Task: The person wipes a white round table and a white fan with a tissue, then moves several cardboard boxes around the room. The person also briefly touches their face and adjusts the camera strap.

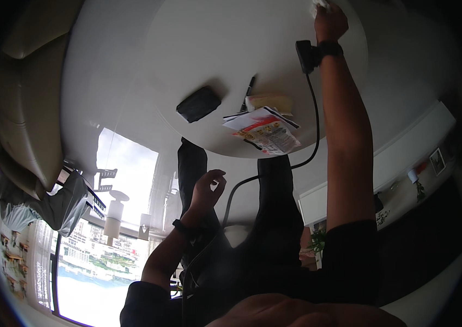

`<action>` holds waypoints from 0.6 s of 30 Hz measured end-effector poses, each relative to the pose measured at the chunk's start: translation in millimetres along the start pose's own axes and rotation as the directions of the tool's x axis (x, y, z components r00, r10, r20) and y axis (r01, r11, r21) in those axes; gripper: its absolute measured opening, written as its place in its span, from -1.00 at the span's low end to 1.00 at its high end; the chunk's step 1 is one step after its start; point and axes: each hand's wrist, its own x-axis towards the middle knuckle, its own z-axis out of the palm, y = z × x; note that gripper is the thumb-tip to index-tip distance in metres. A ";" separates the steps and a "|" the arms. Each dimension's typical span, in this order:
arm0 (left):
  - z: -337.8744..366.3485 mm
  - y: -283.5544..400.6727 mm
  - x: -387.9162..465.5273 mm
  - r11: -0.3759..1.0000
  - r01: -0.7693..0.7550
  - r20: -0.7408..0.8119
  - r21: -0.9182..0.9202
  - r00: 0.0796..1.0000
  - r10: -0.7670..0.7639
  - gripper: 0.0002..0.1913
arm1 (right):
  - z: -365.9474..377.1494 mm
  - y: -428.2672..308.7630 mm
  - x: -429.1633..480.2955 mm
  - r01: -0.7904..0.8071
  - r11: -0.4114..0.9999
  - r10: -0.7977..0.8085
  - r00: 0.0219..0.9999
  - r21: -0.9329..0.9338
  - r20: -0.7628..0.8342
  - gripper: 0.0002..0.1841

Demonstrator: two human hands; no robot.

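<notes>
Stretched far over a round white table (231,49), my right hand (331,22) grips a crumpled white tissue or cloth (319,5), partly cut off by the top of the view. A black device (305,56) is strapped to that wrist, with a black cable (316,110) running down from it. My left hand (207,190) hangs in front of my leg, below the table edge, fingers loosely curled around nothing. Papers with colourful print (269,130) lie by the near table edge. Under or beside them are a yellowish packet (269,103) and a black pen (249,90).
Left of the papers sits a dark pouch or case (199,104). The cable loops past the table edge between my legs (276,196). A leather sofa (26,106) stands on the left, near a window (100,261). A low white cabinet (410,139) runs along the right.
</notes>
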 end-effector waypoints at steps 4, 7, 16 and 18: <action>-13.8 -43.6 -9.4 0.973 0.033 -0.011 -0.228 0.999 -0.037 -0.77 | 59.0 -99.7 -1.0 0.125 0.970 -0.113 0.991 0.210 -0.072 -0.75; -28.9 -57.3 -14.5 0.999 -0.031 -0.047 0.015 0.998 0.032 -0.76 | 94.3 -188.7 -44.8 0.236 0.939 -0.230 0.972 0.249 -0.053 -0.77; -70.4 -34.1 -29.6 0.962 0.044 -0.208 -0.269 0.973 -0.102 -0.75 | 45.4 -384.1 -237.4 -0.477 0.650 -0.392 0.456 0.591 0.799 -0.69; -81.0 -27.9 -29.5 0.948 -0.034 -0.276 -0.317 0.959 -0.058 -0.76 | 3.5 -375.6 -232.5 -0.908 0.271 -0.425 0.184 0.318 0.886 -0.59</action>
